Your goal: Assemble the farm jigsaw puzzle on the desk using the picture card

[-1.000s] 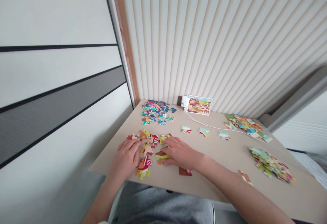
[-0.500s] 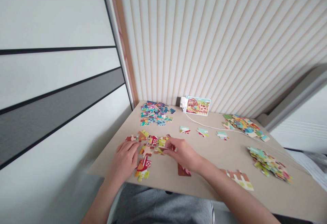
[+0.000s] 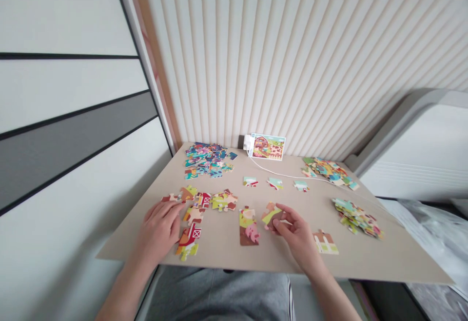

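Observation:
My left hand (image 3: pixel 161 226) lies on the table with its fingers stretched out flat. It rests beside a red barn puzzle piece (image 3: pixel 189 237), and its fingertips touch or partly cover a brown-red piece (image 3: pixel 170 198). My right hand (image 3: pixel 294 228) pinches a green and brown puzzle piece (image 3: pixel 271 215) between thumb and fingers. Left of that piece lies a joined pig section (image 3: pixel 249 227). Farther left are a green and brown joined section (image 3: pixel 224 201), a small barn piece (image 3: pixel 203 200) and a cream-brown piece (image 3: pixel 193 215). A white-fence section (image 3: pixel 325 243) is partly hidden by my right hand.
At the back, a farm picture card (image 3: pixel 268 147) leans beside a white charger (image 3: pixel 247 142) with a cable. Piles of pieces lie at back left (image 3: pixel 208 159), back right (image 3: pixel 329 170) and right (image 3: pixel 358 217). Loose sky pieces (image 3: pixel 275 183) form a row across the table (image 3: pixel 219 243).
My right hand has moved right and toward me with a puzzle piece, away from the left cluster. The pig section is now uncovered. My left hand stays by the barn pieces; the view has shifted.

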A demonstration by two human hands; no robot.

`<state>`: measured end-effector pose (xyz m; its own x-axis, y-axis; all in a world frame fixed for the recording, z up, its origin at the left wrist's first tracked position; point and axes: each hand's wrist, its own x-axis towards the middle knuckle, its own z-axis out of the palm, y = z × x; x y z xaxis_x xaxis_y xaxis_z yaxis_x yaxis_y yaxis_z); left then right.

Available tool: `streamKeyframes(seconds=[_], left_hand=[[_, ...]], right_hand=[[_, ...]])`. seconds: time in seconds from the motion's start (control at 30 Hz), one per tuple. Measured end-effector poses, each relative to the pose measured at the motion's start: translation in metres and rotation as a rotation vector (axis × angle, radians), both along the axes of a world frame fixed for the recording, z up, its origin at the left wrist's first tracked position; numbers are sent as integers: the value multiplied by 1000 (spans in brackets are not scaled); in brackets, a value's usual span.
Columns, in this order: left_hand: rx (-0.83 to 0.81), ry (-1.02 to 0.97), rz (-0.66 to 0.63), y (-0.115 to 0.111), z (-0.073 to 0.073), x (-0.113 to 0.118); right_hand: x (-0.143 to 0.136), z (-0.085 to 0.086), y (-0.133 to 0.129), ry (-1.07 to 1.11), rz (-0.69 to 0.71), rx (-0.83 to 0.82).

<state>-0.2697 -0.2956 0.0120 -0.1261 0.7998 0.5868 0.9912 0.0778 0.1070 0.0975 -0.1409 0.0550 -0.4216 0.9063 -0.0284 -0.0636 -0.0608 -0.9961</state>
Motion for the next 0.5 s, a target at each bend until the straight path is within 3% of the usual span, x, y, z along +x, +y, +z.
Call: streamKeyframes(seconds=[0.13,0.23,0.37,0.5], left_hand=[[105,30,-26,0,15,12],[129,-3,-98,1,31,45],[-33,-80,-330,12,44,102],[-127,-132,-407,25,41,135]], right_hand=[[17,-11,-4,-4,-129,-36],[23,-17,-4,-21,-171,-19],[22,-21,-4,-119,-145,50],[18,-25,-4,-205,-150,83]])
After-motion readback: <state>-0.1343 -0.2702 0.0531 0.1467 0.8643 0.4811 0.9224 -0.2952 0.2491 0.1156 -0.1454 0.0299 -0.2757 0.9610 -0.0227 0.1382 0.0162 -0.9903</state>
